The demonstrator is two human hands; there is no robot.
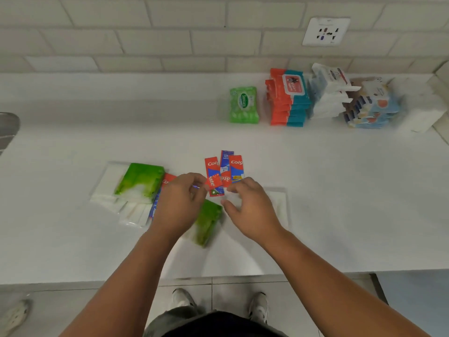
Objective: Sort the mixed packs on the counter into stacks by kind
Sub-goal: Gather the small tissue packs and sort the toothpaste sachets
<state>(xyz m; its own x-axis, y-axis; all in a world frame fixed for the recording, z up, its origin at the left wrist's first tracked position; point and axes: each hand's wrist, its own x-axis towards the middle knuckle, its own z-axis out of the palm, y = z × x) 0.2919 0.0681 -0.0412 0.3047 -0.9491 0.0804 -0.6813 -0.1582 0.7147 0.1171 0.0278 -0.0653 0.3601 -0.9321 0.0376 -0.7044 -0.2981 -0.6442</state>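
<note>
now my left hand [181, 200] pinches the low end of the toothpaste packets [223, 169] with bent fingers. they lie in a small fan on the white counter [340, 190], near the middle, right in front of me. my right hand [247, 207] is just beside them with its fingers loosely bent. i cannot tell if it grips one or only touches.

i think the step is to make these packets into one neat pile. to do it well i should slide them together flat and line up the edges. i should turn them all the same way too, since some look upside down. one more red packet [168, 178] peeks out by my left hand, so i should not forget it.

the packets are thin, flat and shiny, so i think they may slip off each other. the green packs [141, 180] look soft and squishy. the white packs [109, 188] in clear wrap look floppy. at the back, the stacks [288, 98] of wipes are fat and blocky.
</note>
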